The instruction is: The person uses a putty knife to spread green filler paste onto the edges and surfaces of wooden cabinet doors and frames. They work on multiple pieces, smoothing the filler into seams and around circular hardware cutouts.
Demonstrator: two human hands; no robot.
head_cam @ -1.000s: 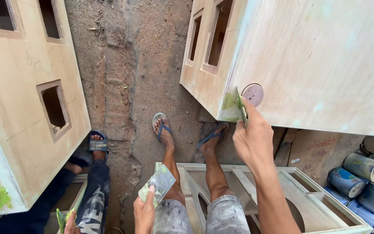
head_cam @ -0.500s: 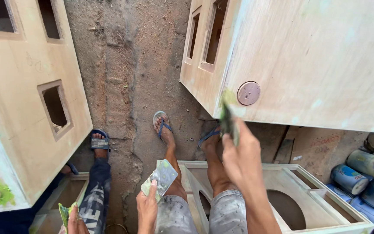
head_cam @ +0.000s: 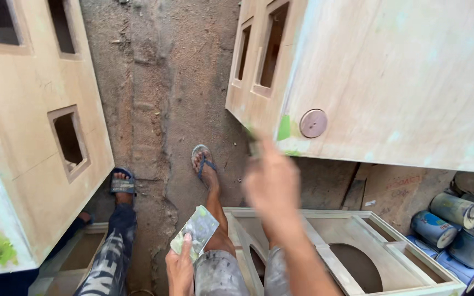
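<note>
At the lower centre of the head view, a small flat rectangular card smeared with grey-green filler (head_cam: 196, 232) is held in the left hand (head_cam: 180, 269), pinched by its near edge between thumb and fingers and tilted over the left knee. The right hand (head_cam: 272, 183) is raised and blurred by motion; a narrow dark-handled blade tipped with green paste (head_cam: 253, 143) appears to be gripped in it, though the closure of the fingers about the handle cannot be made out clearly. The blade tip is seen near the corner of a pale plywood speaker cabinet (head_cam: 412, 71), just beside a green patch of filler (head_cam: 283, 129) and a round wooden plug (head_cam: 313, 123). A second pale plywood cabinet with square openings (head_cam: 34, 142) is shown at the left, well apart. An open plywood frame with round cut-outs (head_cam: 357, 241) lies below the knees on the rough earthen floor (head_cam: 154, 98). Blue and grey paint tins (head_cam: 451, 219) are stacked at the right.

The card is judged light, thin and somewhat flexible, and slippery where paste is wet; a hold by a clean edge is advised. The blade is judged stiff and light, best taken by its handle.

A second person's patterned trouser leg (head_cam: 111, 246) and sandalled foot (head_cam: 122, 183) are seen at the lower left.
</note>
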